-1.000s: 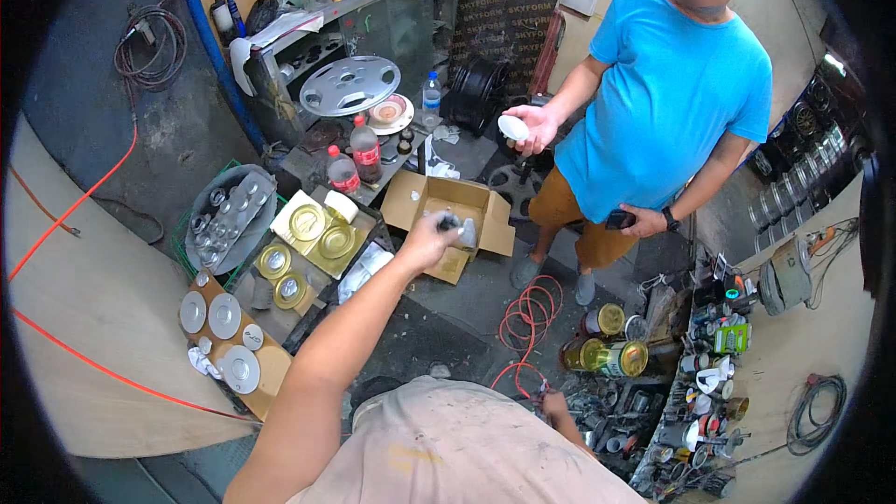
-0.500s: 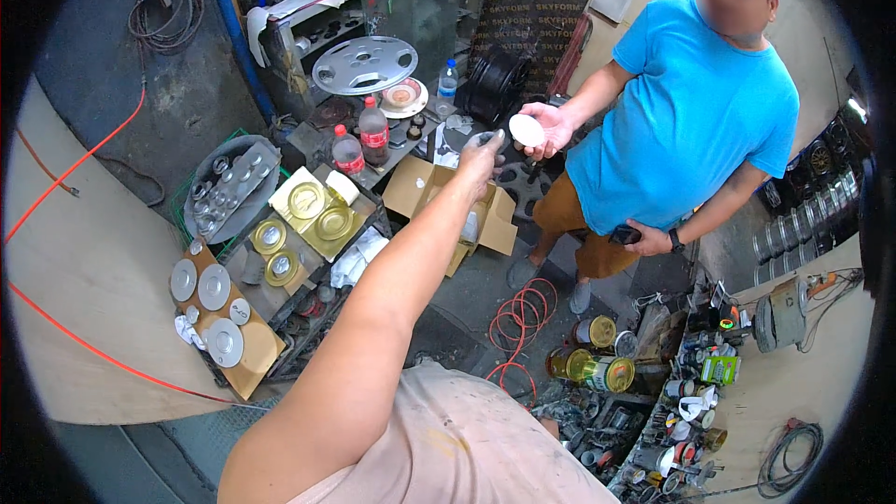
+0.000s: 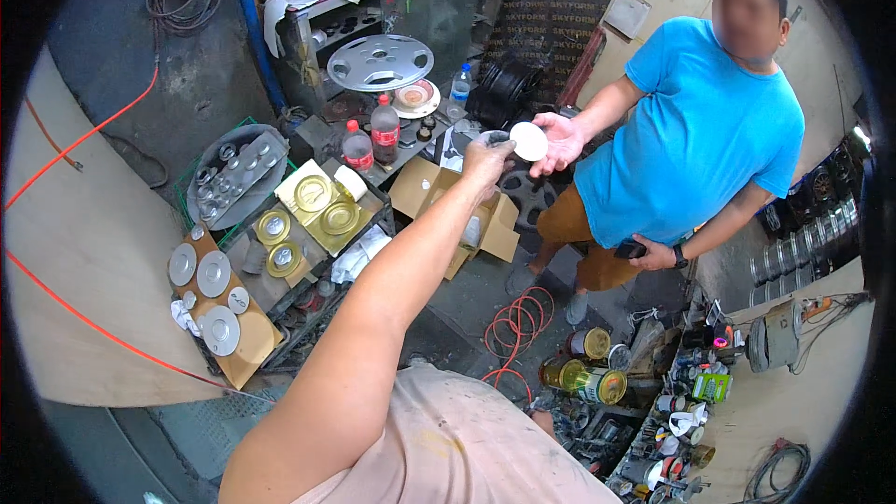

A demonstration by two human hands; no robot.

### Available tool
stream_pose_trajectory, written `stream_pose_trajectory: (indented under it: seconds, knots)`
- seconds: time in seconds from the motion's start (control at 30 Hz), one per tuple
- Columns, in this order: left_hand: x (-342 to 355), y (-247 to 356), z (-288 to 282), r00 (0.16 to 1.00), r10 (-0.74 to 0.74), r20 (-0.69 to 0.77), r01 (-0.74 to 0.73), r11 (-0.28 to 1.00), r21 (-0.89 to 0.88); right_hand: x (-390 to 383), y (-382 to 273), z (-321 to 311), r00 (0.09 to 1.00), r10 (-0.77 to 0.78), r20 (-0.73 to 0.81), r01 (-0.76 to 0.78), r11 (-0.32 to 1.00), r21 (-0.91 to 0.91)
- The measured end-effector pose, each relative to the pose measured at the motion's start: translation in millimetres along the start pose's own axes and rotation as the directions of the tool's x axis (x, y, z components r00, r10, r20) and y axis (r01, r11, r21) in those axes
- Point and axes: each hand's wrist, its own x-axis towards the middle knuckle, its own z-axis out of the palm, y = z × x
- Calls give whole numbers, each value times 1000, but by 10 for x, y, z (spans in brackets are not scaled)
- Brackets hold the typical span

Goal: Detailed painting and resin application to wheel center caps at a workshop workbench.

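Note:
My left arm reaches forward across the middle, and my left hand [image 3: 485, 164] pinches the edge of a round white disc [image 3: 529, 143] between thumb and fingers. A paler grey round shape by those fingers is too small to make out. Just behind the disc is the open palm of another person's hand [image 3: 560, 142]; whether it touches the disc I cannot tell. That person, in a blue shirt [image 3: 691, 121], holds a dark phone-like object [image 3: 631, 249] in the other hand. My right hand does not show; only a small patch of skin appears beside my shirt.
Below my forearm stands an open cardboard box [image 3: 425, 189]. Bottles [image 3: 385, 131], a silver wheel cover [image 3: 381, 63] and round metal caps [image 3: 215, 273] cover the left benches. A coiled red hose [image 3: 516, 327] lies on the floor. Cans [image 3: 600, 385] and a cluttered shelf [image 3: 667, 448] stand right.
The white disc has left the other person's palm and now sits at my left fingertips. That person's open hand stays close behind it. The view has shifted slightly.

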Motion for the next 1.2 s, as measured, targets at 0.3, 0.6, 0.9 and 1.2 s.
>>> stream_pose_trajectory:
  seconds: [0.3, 0.6, 0.9, 1.2]
  knots:
    - [-651, 493, -577, 983, 71, 171, -58, 995, -83, 134, -293, 93, 999, -18, 38, 21, 997, -79]
    - [-1484, 942, -1307, 972, 141, 187, -136, 990, -40, 649, -571, 122, 981, -44, 190, 104, 942, -320]
    - [-3495, 787, -1479, 629, -317, 710, -365, 685, 630, 1109, -1128, 359, 923, -120, 365, 155, 986, -68]
    - [-4031, 1320, -2444, 768, -383, 513, -124, 697, 707, 1242, -1155, 709, 856, -222, 467, 277, 960, -50]
